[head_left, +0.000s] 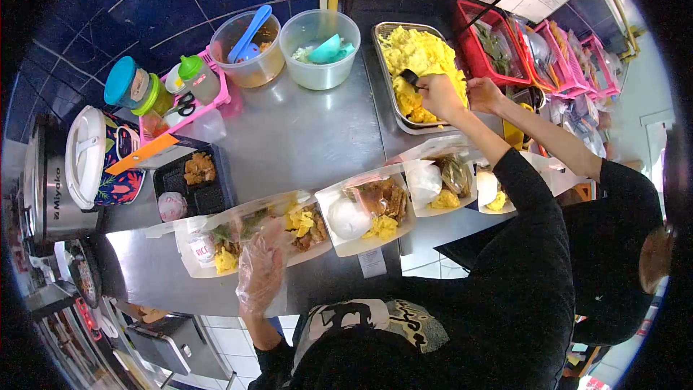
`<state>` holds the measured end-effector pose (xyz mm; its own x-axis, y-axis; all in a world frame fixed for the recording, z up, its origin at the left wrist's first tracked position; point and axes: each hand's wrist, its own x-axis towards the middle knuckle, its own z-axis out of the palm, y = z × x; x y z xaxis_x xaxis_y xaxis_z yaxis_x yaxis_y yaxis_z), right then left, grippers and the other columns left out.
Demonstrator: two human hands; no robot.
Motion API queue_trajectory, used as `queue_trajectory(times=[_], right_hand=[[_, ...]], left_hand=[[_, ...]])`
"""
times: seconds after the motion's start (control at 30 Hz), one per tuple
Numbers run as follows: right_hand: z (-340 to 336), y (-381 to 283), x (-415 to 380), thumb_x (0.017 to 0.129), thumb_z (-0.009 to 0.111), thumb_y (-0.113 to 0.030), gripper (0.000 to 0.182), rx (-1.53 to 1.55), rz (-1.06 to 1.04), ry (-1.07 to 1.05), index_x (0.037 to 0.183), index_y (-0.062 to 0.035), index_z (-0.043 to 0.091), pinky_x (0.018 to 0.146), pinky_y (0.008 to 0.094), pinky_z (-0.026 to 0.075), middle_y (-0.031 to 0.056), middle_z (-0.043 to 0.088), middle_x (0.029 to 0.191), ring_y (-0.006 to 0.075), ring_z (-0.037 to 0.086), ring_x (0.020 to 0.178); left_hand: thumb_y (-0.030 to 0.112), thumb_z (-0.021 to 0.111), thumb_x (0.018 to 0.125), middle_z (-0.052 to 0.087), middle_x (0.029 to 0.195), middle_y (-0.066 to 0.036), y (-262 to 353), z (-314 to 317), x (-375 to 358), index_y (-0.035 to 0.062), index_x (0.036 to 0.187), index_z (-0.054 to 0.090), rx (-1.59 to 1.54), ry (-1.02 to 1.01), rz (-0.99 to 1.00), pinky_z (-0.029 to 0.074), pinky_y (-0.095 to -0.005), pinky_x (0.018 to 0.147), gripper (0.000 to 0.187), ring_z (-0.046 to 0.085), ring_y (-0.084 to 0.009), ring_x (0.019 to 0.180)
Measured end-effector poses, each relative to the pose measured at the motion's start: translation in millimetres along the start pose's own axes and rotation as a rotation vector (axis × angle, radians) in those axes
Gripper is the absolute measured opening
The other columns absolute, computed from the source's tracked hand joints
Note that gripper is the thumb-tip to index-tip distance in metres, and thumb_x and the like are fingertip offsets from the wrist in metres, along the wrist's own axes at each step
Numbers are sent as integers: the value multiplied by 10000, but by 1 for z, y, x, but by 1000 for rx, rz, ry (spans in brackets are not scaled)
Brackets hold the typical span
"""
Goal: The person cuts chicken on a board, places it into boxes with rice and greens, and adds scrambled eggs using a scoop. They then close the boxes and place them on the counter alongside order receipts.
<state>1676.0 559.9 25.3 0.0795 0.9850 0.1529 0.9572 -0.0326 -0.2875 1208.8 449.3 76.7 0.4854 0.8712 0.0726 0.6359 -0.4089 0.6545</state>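
Four white paper boxes line the near edge of the steel table, and to their left sits a black compartment tray with fried pieces inside, its dividers apparently there to keep foods apart. Next comes the leftmost box, its lid folded back, likely so the contents stay within reach. The left hand, in a clear plastic glove — presumably for handling food — lies over this box's near side; whether its fingers grip anything, I cannot tell. Behind, two round tubs stand side by side, a blue spoon in one and a teal scoop in the other, each probably left there ready to grab. Farther right, the metal tray of yellow egg sits beyond the boxes, close enough for one arm to span. The right hand is curled closed around a black utensil over the egg — a grip that seems meant for control. Just beside it, a co-worker's hand is at the tray's right side, its hold unclear.
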Motion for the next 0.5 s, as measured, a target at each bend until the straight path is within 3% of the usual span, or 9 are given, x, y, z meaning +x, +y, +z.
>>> queue_trajectory(times=[0.07, 0.13, 0.17, 0.27, 0.3, 0.33, 0.4, 0.43, 0.5], right_hand=[[-5, -19, 8, 662, 556, -17, 207, -13, 15, -47, 843, 34, 642, 664, 388, 488, 244, 609, 781, 375, 610, 719], [-3, -28, 17, 660, 560, -21, 203, 49, -12, -32, 836, 48, 634, 638, 369, 490, 240, 610, 748, 332, 626, 678], [-7, -38, 20, 668, 575, -40, 198, 104, 103, -118, 830, 57, 636, 619, 344, 490, 215, 626, 713, 265, 632, 636], [0, -38, 21, 635, 558, -52, 162, 226, 156, -34, 739, -18, 677, 604, 368, 505, 207, 632, 712, 306, 638, 635], [-2, -35, 21, 639, 564, -53, 152, 358, 359, -79, 732, -17, 678, 569, 354, 501, 178, 641, 682, 270, 636, 597], [-4, -30, 21, 639, 564, -53, 152, 356, 356, -79, 732, -17, 678, 569, 354, 501, 178, 641, 682, 270, 636, 597], [-10, -14, 20, 647, 570, -61, 142, 684, 675, -91, 723, -8, 678, 554, 342, 499, 166, 641, 665, 247, 628, 575], [-12, -8, 17, 647, 570, -61, 142, 684, 673, -92, 723, -8, 678, 554, 342, 499, 166, 641, 665, 247, 628, 575], [-17, 3, 13, 691, 581, -59, 144, 397, 437, -16, 789, 18, 654, 489, 316, 468, 136, 624, 646, 179, 596, 544]], left_hand=[[19, 556, 808, 564, 1142, -151, 0, 1, -2, 24, 1153, 508, 12, 21, -9, 420, -398, 863, 349, 522, -352, 1017], [16, 557, 807, 562, 1147, -149, -1, 3, -2, 23, 1161, 509, -60, -19, -77, 418, -394, 876, 358, 522, -347, 1029], [12, 558, 806, 559, 1151, -147, -2, 4, -2, 22, 1170, 509, -132, -60, -146, 415, -390, 889, 367, 522, -341, 1040], [15, 534, 855, 568, 1132, -157, -2, 13, -1, -13, 1135, 528, -121, 8, -82, 441, -339, 883, 281, 550, -257, 1025], [15, 534, 855, 568, 1132, -157, -2, 14, -2, -13, 1135, 528, -123, 8, -83, 441, -339, 883, 281, 550, -257, 1025], [18, 538, 855, 569, 1131, -153, -3, 16, -3, -10, 1141, 528, -92, 40, -46, 447, -330, 872, 287, 554, -244, 1016], [22, 542, 856, 569, 1131, -148, -5, 19, -4, -7, 1146, 527, -59, 71, -11, 454, -321, 862, 293, 558, -232, 1007], [31, 547, 856, 569, 1130, -142, -7, 20, -4, -1, 1145, 530, -101, 69, -9, 455, -316, 857, 292, 558, -235, 1007], [39, 552, 856, 570, 1130, -136, -5, 21, -4, 5, 1144, 533, -141, 67, -6, 456, -311, 852, 291, 558, -238, 1006]])
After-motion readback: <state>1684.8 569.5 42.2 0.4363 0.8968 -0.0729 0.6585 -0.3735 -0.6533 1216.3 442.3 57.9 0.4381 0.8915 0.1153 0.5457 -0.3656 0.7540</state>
